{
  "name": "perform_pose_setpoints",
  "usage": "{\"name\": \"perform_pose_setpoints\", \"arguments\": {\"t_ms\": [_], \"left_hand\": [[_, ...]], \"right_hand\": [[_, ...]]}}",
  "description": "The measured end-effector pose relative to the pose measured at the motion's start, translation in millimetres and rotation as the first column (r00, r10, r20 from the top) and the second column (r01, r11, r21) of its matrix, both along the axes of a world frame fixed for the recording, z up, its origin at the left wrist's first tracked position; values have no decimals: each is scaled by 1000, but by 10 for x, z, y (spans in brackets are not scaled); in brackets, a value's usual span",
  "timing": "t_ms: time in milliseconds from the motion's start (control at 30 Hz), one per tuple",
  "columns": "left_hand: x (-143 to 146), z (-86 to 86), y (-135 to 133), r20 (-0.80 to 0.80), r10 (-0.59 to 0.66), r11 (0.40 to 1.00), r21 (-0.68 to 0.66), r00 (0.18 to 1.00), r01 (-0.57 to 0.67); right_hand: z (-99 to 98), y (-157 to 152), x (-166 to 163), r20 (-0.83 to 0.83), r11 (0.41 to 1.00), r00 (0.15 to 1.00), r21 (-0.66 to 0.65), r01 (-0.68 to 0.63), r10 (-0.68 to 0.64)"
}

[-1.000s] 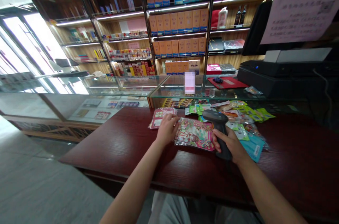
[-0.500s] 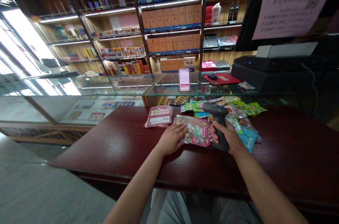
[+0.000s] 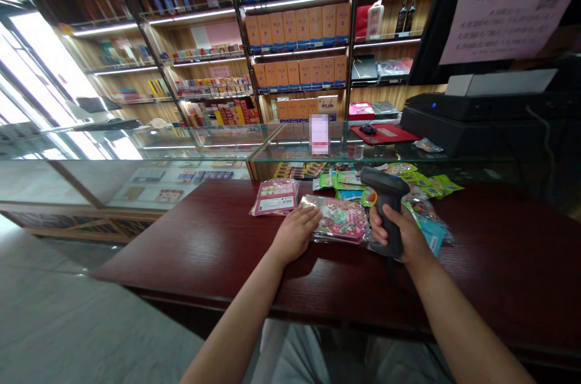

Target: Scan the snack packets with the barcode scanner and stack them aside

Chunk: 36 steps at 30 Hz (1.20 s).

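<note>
My right hand (image 3: pixel 399 230) is wrapped around the handle of a dark grey barcode scanner (image 3: pixel 384 187), held upright over the right end of a small stack of pink, plastic-wrapped picture packets (image 3: pixel 342 218). My left hand (image 3: pixel 297 233) rests on the left end of that stack with its fingers lying flat; its thumb is mostly hidden. Just left of the stack lies another pile of pink packets (image 3: pixel 275 196), with a white label and barcode facing up. Behind and right of the scanner are green snack bags (image 3: pixel 436 185) and a light blue packet (image 3: pixel 431 236).
The dark red wooden desk (image 3: pixel 190 251) meets a glass display counter (image 3: pixel 218 142). On the glass are a phone-like screen (image 3: pixel 319 133), a mouse (image 3: pixel 367 129) on a red pad and a black machine (image 3: pixel 454 124). A scanner cable (image 3: pixel 394 275) runs down toward my lap.
The scanner in my right hand has risen slightly and shifted right, off the packet's surface. My left hand stays on the packets, and the whole view has moved a little.
</note>
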<state>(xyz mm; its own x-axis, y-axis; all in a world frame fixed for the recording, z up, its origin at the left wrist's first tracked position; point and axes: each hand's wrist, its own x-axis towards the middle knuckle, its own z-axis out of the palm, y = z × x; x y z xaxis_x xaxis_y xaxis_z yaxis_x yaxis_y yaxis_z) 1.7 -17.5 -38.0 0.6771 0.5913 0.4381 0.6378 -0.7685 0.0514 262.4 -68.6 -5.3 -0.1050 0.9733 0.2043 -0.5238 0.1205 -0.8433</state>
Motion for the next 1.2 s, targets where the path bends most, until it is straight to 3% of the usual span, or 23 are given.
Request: {"name": "perform_pose_setpoints", "arguments": {"t_ms": [133, 267, 400, 533, 600, 700, 767, 833, 967, 1200], "left_hand": [[-26, 1, 33, -18, 84, 993, 89, 996, -82], [-46, 64, 100, 65, 182, 974, 123, 981, -189], [-75, 201, 175, 167, 258, 962, 45, 952, -268], [-188, 307, 264, 314, 236, 972, -100, 920, -215], [-241, 316, 326, 558, 240, 970, -178, 795, -168], [-250, 289, 440, 885, 264, 964, -237, 383, -116], [-208, 257, 515, 951, 265, 963, -253, 157, -90], [-146, 216, 574, 959, 281, 959, -280, 21, -35], [-37, 97, 623, 948, 300, 953, -293, -108, 83], [54, -65, 579, 941, 331, 941, -324, -70, 95]], "right_hand": [[19, -16, 5, -9, 1000, 1000, 25, -13, 13], [29, -36, 4, -34, 997, 998, 58, -42, 44], [11, -43, -12, -35, 995, 996, 65, -75, 77], [-7, -34, -37, -27, 992, 993, 57, -115, 117], [-14, -28, -49, -38, 990, 990, 57, -130, 132], [-26, -19, -61, -31, 989, 989, 49, -142, 143], [-33, -16, -69, -8, 990, 991, 34, -134, 134], [-37, -16, -82, 29, 994, 994, 18, -107, 107], [-46, -22, -139, 157, 998, 986, -26, -59, 62], [-86, -62, -270, 315, 997, 948, -76, -26, 49]]}}
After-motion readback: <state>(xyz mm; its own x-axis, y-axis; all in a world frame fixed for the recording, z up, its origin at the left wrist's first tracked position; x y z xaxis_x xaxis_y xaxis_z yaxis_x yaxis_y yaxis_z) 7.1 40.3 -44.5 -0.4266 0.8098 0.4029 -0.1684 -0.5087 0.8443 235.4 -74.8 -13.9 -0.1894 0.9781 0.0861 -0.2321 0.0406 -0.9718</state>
